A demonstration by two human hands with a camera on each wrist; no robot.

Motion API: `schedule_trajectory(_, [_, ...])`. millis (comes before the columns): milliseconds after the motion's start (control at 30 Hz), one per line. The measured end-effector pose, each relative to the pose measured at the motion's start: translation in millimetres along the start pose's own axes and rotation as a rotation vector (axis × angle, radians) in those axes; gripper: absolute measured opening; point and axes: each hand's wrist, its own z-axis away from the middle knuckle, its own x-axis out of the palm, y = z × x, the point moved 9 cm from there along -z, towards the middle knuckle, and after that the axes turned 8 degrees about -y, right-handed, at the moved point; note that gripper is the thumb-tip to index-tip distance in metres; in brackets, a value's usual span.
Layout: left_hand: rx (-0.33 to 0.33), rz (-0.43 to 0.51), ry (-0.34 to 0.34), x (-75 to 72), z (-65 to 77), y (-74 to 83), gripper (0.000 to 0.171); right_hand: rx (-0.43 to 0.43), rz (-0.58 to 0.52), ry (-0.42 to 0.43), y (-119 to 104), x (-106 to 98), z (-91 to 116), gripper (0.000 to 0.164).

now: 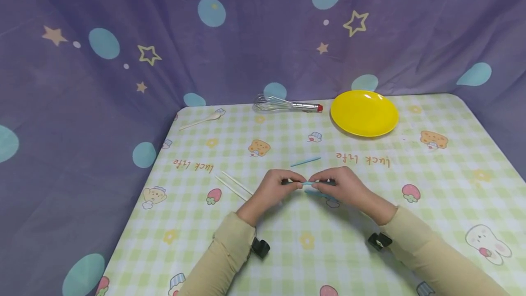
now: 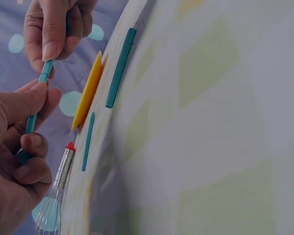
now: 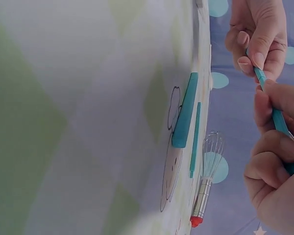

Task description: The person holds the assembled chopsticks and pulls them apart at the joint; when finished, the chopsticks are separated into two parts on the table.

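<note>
Both hands meet over the middle of the table on one slim teal stick [image 1: 307,183]. My left hand [image 1: 271,190] pinches one end between thumb and fingers, while my right hand [image 1: 344,185] grips the other. A joint line crosses the stick [image 2: 45,71] between the two thumbs, seen in the left wrist view. Its outer ends are partly hidden in the palms. A thicker teal piece [image 3: 185,113] lies on the cloth just below the right hand. Farther back rests a thin teal piece [image 1: 306,161], apart from both hands.
Two pale sticks [image 1: 235,187] lie left of the left hand, partly covered by it. Along the back are a light-coloured spoon [image 1: 201,120], a whisk [image 1: 287,104] with a red-tipped handle, and a yellow plate [image 1: 364,113]. A purple curtain [image 1: 255,49] hangs behind the table.
</note>
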Motion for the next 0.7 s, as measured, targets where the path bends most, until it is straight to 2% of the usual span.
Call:
schedule_trajectory(467, [0.032,0.008,0.029,2.4,1.6,2.1,0.014,-0.115,-0.020,-0.005,-6.3,-1.1,3.9,0.018])
schedule_trajectory(700, [0.024,0.025,0.038,2.4,0.5,1.9,0.015,-0.103,-0.038,-0.004,-4.3,-3.0,4.9,0.018])
